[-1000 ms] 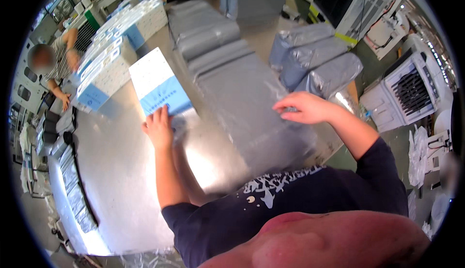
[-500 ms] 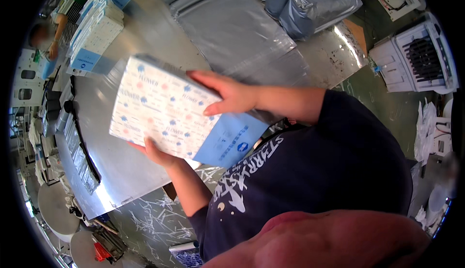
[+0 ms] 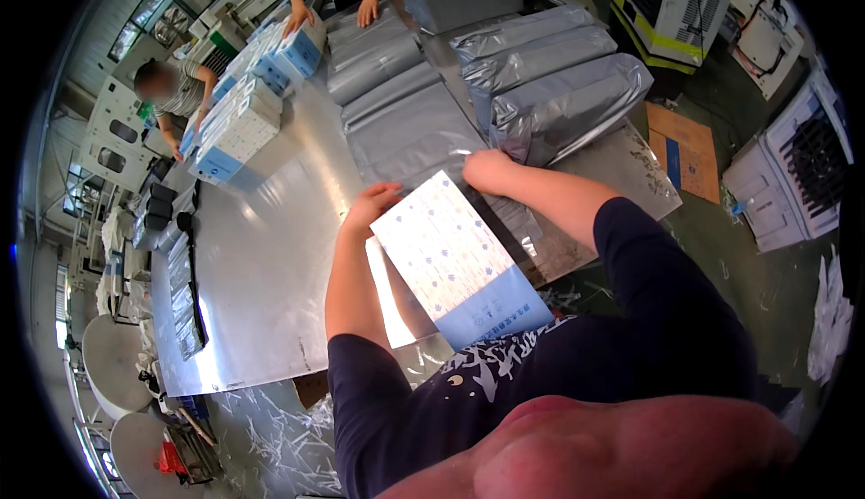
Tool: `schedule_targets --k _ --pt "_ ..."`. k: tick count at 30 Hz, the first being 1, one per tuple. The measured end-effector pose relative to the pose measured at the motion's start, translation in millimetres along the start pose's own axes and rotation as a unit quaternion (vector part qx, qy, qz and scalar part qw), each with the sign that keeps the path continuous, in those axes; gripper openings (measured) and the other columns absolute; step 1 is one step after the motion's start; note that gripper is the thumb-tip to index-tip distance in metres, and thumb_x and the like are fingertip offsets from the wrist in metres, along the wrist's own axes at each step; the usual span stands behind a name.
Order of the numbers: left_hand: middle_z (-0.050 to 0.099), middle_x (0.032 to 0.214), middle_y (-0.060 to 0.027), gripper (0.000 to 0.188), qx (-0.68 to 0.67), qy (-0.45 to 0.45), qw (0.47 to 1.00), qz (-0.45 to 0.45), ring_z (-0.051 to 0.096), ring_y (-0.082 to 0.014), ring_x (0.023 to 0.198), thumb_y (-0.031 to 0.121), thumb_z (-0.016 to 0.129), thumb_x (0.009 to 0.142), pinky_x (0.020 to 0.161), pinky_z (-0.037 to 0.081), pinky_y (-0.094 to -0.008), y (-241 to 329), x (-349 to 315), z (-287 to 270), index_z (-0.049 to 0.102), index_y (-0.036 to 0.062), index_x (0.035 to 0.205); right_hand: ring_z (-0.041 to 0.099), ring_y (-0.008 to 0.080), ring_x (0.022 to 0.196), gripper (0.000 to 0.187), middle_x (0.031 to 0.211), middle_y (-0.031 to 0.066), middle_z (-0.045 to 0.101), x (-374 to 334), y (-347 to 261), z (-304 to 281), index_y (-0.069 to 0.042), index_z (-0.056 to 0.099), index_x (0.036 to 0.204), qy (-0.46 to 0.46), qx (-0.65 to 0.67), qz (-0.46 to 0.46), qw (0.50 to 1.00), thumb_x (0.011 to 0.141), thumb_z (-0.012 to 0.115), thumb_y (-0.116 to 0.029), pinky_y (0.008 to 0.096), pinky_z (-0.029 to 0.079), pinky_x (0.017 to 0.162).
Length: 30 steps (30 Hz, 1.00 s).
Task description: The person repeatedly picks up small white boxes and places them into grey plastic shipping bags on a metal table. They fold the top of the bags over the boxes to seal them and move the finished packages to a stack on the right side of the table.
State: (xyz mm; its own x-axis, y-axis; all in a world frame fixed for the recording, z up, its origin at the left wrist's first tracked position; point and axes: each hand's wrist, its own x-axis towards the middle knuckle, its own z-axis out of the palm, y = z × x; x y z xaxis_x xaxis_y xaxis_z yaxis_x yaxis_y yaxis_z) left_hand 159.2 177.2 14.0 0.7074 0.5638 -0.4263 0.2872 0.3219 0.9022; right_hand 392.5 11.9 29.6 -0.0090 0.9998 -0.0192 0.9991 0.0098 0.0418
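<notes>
A flat stack of grey plastic mailing bags [image 3: 405, 134] lies on the metal table in front of me. Pinching at the near left edge of the top bag is my left hand [image 3: 371, 206], its fingers pressed together. At that bag's near right edge, my right hand [image 3: 488, 173] is closed on the plastic. Between my forearms a white rectangular pack [image 3: 450, 247] with small blue prints and a blue end leans against my shirt. Its far end reaches the bag's opening, and neither hand holds it.
Filled grey bags [image 3: 568, 93] lie at the far right of the metal table [image 3: 261, 301]. Rows of similar packs [image 3: 239, 129] stand at the far left, where one co-worker [image 3: 185, 93] bends over them. Another person's hands [image 3: 302, 17] touch packs at the far edge. Paper strips [image 3: 279, 436] litter the floor.
Both hands have let go of the white pack and moved to the edges of the grey bag. The pack has come nearer my body, and the view has tilted up, showing more co-workers.
</notes>
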Motion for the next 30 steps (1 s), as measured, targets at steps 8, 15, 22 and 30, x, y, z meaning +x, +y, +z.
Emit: schedule_targets --k 8,15,22,30 --pt "0.062 0.099 -0.0231 0.04 0.593 0.272 0.755 0.067 0.059 -0.0402 0.096 0.017 0.06 0.074 0.081 0.047 -0.0443 24.3 6.8 65.1 0.052 0.004 0.111 0.061 0.0342 0.075 0.014 0.08 0.0191 0.063 38.1 16.7 14.3 -0.001 0.062 0.077 0.198 0.372 0.107 0.9 0.072 0.061 -0.015 0.0435 0.048 0.067" --pt "0.063 0.094 -0.0116 0.025 -0.278 0.188 0.931 0.145 0.062 -0.0211 0.087 0.013 0.058 0.086 0.074 0.051 -0.0345 -33.3 -25.1 30.0 0.055 0.0007 0.108 0.056 0.0291 0.087 0.008 0.084 0.0129 0.055 -29.5 -25.4 -35.6 -0.005 0.06 0.082 0.198 0.304 -0.044 0.931 0.075 0.055 -0.004 0.0338 0.044 0.078" --pt "0.052 0.121 -0.0152 0.046 -0.234 0.196 0.935 0.178 0.057 -0.0233 0.104 0.022 0.037 0.097 0.084 0.048 -0.0323 -54.1 -60.2 72.5 0.026 0.0078 0.139 0.05 0.0175 0.093 0.018 0.103 0.0067 0.048 -12.4 -4.7 19.2 -0.005 0.057 0.087 0.056 0.682 0.05 0.728 0.073 0.049 0.003 0.0285 0.042 0.081" --pt "0.052 0.12 -0.0166 0.054 -0.173 0.144 0.959 0.17 0.054 -0.0242 0.11 0.032 0.037 0.096 0.087 0.047 -0.0325 -21.6 -62.6 51.1 0.021 0.0096 0.143 0.053 0.0198 0.107 0.06 0.12 0.0137 0.054 -11.1 -19.8 -13.1 -0.005 0.034 0.134 0.014 0.738 0.13 0.662 0.076 0.047 0.006 0.0302 0.043 0.088"
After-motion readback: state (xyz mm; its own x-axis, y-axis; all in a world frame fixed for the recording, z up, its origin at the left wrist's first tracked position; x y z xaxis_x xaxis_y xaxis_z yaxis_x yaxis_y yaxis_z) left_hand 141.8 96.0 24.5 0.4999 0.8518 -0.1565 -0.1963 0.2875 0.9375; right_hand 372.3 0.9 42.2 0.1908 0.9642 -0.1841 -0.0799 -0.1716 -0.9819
